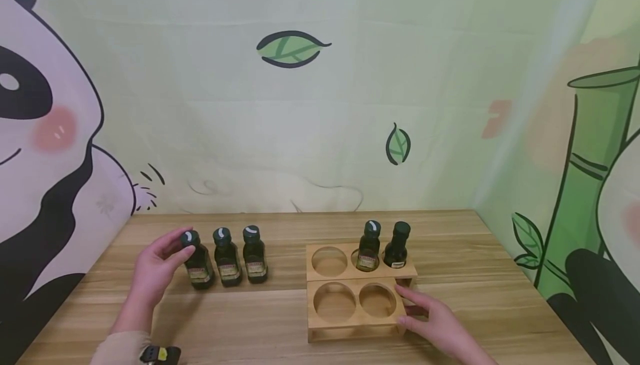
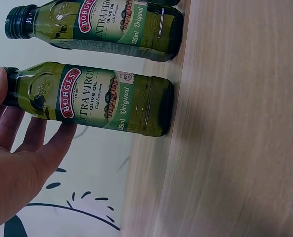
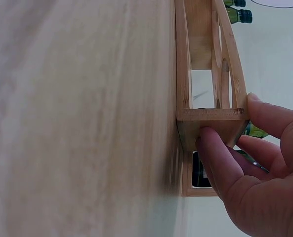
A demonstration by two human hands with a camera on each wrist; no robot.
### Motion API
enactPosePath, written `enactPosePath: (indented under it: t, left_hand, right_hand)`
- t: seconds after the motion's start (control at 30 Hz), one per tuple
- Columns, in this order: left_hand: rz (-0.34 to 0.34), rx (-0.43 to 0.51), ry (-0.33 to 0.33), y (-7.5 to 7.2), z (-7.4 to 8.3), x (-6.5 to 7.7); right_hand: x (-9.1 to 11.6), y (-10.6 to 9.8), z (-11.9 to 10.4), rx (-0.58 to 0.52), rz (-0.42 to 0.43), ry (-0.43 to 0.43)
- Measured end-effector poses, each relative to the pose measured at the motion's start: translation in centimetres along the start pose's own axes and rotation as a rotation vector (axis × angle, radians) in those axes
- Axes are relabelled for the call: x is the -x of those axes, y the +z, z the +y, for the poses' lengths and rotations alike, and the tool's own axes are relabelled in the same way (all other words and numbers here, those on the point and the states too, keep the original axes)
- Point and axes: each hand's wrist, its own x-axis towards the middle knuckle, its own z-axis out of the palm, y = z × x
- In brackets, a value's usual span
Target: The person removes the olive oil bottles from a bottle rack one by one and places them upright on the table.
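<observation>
Passable between the rightmost standing Borges olive oil bottle (image 1: 256,265) and the wooden rack (image 1: 356,333), or downward into its front holes (image 1: 334,303) and back-left hole (image 1: 329,261), but tight between neighbouring bottles (image 1: 228,268), and blocked by two racked bottles (image 1: 368,254), the left hand (image 1: 157,265) and the right hand (image 1: 440,320).

You face a pale green backdrop (image 1: 200,104): printed panda (image 1: 75,84), leaves (image 1: 290,51), bamboo stalk (image 1: 587,193). A wood-grain surface (image 1: 235,320) lies before you.
</observation>
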Motion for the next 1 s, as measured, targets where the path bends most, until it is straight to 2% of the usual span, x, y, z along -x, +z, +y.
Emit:
enactPosePath:
  t: [0.23, 0.5, 0.73, 1.0]
  left_hand:
    - [-0.002, -0.002, -0.018, -0.09, -0.06, 0.02]
    - [-0.004, 0.007, -0.003, -0.13, -0.52, -0.10]
    - [-0.020, -0.001, 0.021, -0.22, -0.45, -0.10]
    - [-0.058, -0.025, 0.034, -0.44, -0.40, 0.13]
  right_hand:
    - [-0.04, -0.02, -0.04, -0.003, 0.000, 0.015]
    - [-0.01, 0.03, -0.01, 0.006, -0.008, -0.004]
    - [-0.12, 0.05, 0.08, 0.004, 0.006, 0.016]
    - [-0.04, 0.01, 0.02, 0.006, 0.008, 0.016]
